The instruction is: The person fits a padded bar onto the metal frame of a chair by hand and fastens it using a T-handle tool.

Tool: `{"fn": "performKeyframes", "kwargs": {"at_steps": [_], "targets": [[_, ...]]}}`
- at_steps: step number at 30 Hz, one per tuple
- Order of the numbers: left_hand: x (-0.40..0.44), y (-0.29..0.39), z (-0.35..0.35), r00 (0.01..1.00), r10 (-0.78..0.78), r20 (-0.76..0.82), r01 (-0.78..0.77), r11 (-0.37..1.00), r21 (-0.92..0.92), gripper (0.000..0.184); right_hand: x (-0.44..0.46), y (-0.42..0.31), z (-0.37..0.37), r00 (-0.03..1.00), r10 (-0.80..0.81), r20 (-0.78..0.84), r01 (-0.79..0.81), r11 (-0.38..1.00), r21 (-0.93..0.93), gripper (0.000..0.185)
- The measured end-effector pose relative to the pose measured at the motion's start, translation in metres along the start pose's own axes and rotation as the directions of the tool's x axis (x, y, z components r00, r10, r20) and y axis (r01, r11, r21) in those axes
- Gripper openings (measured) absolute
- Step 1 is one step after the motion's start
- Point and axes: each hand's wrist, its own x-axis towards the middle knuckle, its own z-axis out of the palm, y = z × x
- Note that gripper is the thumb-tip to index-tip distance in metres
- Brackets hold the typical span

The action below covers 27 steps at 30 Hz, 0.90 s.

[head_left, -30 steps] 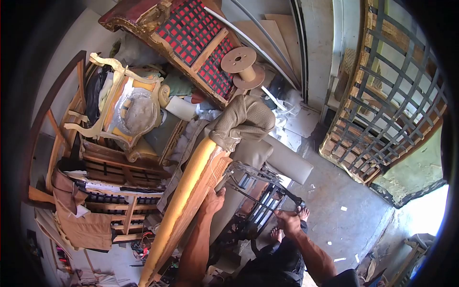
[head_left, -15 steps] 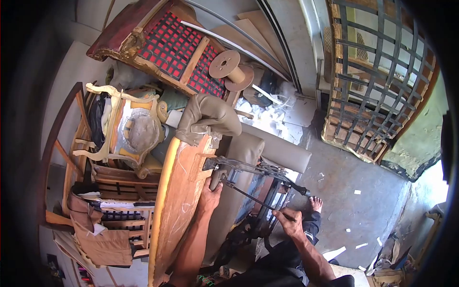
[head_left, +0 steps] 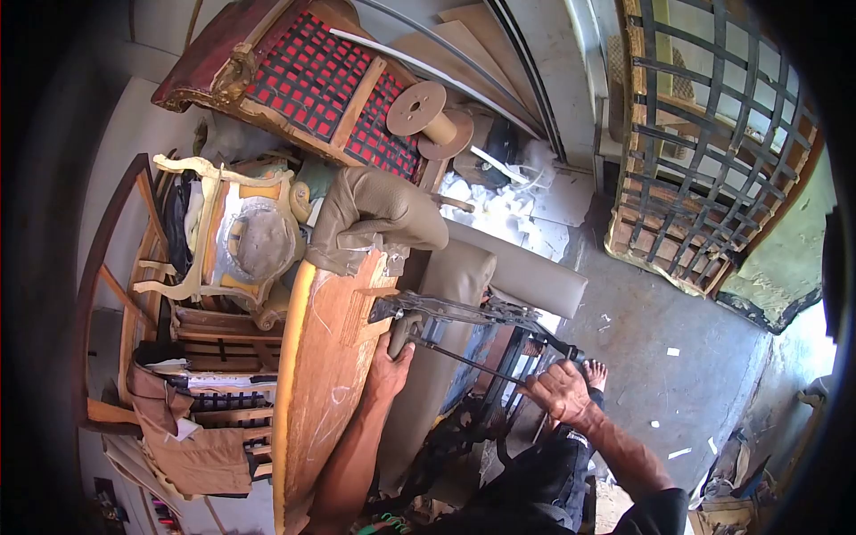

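Observation:
My right hand point(head_left: 557, 392) is closed in a fist around the near end of a long, thin dark metal rod point(head_left: 468, 361). The rod slants up to the left, toward a curved dull metal piece point(head_left: 407, 333) beside a wooden panel point(head_left: 332, 357) with yellow edging. My left hand point(head_left: 390, 370) is closed at the lower end of that curved piece; its fingers are partly hidden. Just above both, a dark folding metal linkage point(head_left: 455, 308) joins the panel at a wooden block point(head_left: 367, 308). Brown-grey upholstery point(head_left: 383, 209) covers the panel's top end.
Behind stands a frame with red and black webbing point(head_left: 308, 85), near a cardboard spool point(head_left: 428, 116). A carved chair frame point(head_left: 209, 223) sits left. Another webbed frame point(head_left: 704, 134) leans at right. Scraps lie on the grey floor point(head_left: 660, 383); a bare foot point(head_left: 595, 373) is beside the linkage.
My right hand has moved slightly right and up, turning so its knuckles show, still around the rod. My left hand has stayed by the curved metal piece. The view has shifted slightly.

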Motion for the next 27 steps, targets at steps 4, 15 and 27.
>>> {"fn": "performKeyframes", "kwargs": {"at_steps": [4,15,27], "targets": [[0.003,-0.010,0.004,0.999,0.043,0.007,-0.043,0.999,0.012,0.035,-0.011,-0.003,0.018,0.977,0.134,0.165,-0.168,0.964,0.208,0.018],[0.003,-0.019,0.008,0.996,0.069,0.054,-0.060,0.986,-0.154,0.033,-0.013,-0.014,0.036,0.206,0.519,0.830,-0.666,-0.546,0.507,0.034],[0.005,-0.041,0.016,0.995,0.085,-0.053,-0.083,0.996,0.033,0.045,-0.016,-0.047,0.016,0.745,0.647,0.164,-0.554,0.462,0.693,0.025]]}}
